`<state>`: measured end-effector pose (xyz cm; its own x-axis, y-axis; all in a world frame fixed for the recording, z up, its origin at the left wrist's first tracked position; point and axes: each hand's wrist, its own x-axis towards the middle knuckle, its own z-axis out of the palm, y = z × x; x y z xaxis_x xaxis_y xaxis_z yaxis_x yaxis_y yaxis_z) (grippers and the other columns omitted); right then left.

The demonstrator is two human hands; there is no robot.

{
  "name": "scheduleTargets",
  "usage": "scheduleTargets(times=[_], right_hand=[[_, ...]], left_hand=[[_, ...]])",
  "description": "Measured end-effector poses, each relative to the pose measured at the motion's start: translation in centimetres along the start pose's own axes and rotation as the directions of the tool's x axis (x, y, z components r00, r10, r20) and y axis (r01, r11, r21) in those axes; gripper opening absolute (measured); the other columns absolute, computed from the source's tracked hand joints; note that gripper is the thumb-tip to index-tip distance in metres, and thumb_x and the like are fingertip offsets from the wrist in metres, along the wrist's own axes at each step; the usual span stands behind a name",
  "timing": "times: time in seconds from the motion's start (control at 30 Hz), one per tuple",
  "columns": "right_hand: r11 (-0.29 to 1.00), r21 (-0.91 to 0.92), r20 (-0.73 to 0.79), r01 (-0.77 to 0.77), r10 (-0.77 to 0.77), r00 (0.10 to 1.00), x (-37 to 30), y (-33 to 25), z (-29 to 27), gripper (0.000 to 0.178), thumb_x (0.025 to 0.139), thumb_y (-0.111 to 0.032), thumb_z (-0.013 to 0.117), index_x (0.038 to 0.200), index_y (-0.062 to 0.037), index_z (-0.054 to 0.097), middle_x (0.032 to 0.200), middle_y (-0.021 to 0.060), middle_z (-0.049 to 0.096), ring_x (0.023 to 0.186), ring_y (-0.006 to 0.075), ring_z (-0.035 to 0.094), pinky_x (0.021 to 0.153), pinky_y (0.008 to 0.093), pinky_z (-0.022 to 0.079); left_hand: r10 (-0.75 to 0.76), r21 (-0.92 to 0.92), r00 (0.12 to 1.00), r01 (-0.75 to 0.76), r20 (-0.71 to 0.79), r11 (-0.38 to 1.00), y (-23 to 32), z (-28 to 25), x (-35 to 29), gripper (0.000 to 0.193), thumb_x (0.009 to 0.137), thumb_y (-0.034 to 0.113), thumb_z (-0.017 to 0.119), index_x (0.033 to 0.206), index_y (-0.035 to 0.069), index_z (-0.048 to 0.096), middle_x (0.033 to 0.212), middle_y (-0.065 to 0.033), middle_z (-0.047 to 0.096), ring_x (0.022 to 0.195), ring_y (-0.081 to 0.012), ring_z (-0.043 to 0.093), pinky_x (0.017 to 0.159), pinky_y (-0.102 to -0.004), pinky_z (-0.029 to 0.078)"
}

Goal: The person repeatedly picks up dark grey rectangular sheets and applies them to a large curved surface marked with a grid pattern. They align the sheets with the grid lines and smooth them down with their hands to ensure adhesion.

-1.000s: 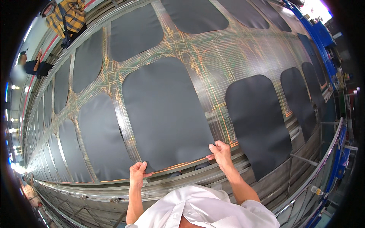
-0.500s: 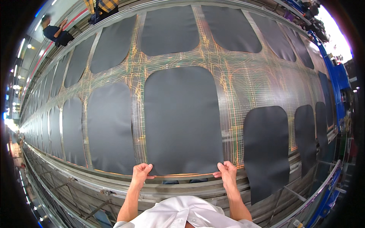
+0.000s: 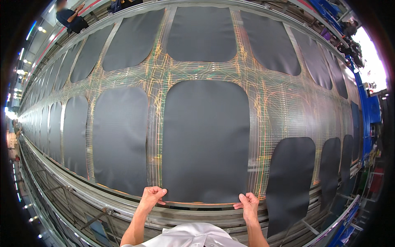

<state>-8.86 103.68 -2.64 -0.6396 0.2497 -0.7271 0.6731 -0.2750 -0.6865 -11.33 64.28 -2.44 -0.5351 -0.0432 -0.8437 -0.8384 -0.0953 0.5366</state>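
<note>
Left hand [image 3: 151,195] fingers pinched on near left corner of dark sheet [image 3: 205,140]; right hand [image 3: 248,203] fingers pinched on near right corner. Sheet lies flat on long gridded desk [image 3: 271,111], between similar dark panels [image 3: 119,138]. Another person [image 3: 70,18] at far side.

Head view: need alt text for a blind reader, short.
Both hands grip the near corners of a large dark rounded sheet, left hand and right hand, on a long table marked with coloured grid lines. Similar dark sheets lie in rows all around it, and another person stands at the far side.
</note>
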Motion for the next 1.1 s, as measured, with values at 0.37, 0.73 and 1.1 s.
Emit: scheduleTargets(times=[0.37, 0.73, 1.1], right_hand=[[0.999, 0.018, -0.008, -0.03, 0.03, 1.0, -0.2, -0.4, 0.1, 0.017, 0.089, -0.008, 0.068, 0.08, -0.0018, 0.055, 0.064, 0.0081, 0.062, 0.05, 0.0212, 0.066, 0.045, 0.0305, 0.055], [0.999, 0.006, -0.015, -0.033, 0.034, 0.999, 0.0, -0.2, 0.1, 0.018, 0.088, -0.006, 0.068, 0.078, -0.0039, 0.052, 0.062, 0.0052, 0.059, 0.048, 0.0219, 0.065, 0.044, 0.0324, 0.056], [0.999, 0.018, -0.016, -0.043, 0.043, 0.999, 0.1, 0.2, -0.2, 0.016, 0.088, -0.005, 0.066, 0.078, -0.0033, 0.053, 0.061, 0.0039, 0.057, 0.048, 0.0232, 0.065, 0.041, 0.0328, 0.055]], left_hand=[[-0.015, 0.046, 0.999, 0.014, 0.035, 0.999, 1.1, -0.2, -0.2, 0.022, 0.087, 0.015, 0.072, 0.073, 0.0, 0.065, 0.062, 0.0007, 0.053, 0.055, -0.0078, 0.054, 0.055, -0.0328, 0.062], [-0.069, -0.011, 0.996, 0.07, 0.051, 0.998, 1.1, -0.5, -0.1, 0.022, 0.087, 0.017, 0.074, 0.076, -0.001, 0.066, 0.066, 0.0, 0.057, 0.059, -0.0094, 0.058, 0.058, -0.0328, 0.061], [-0.067, 0.011, 0.995, 0.067, 0.072, 0.998, 1.1, -0.8, 0.0, 0.024, 0.088, 0.018, 0.073, 0.075, -0.001, 0.066, 0.064, 0.002, 0.054, 0.057, -0.0068, 0.054, 0.057, -0.0318, 0.061]])
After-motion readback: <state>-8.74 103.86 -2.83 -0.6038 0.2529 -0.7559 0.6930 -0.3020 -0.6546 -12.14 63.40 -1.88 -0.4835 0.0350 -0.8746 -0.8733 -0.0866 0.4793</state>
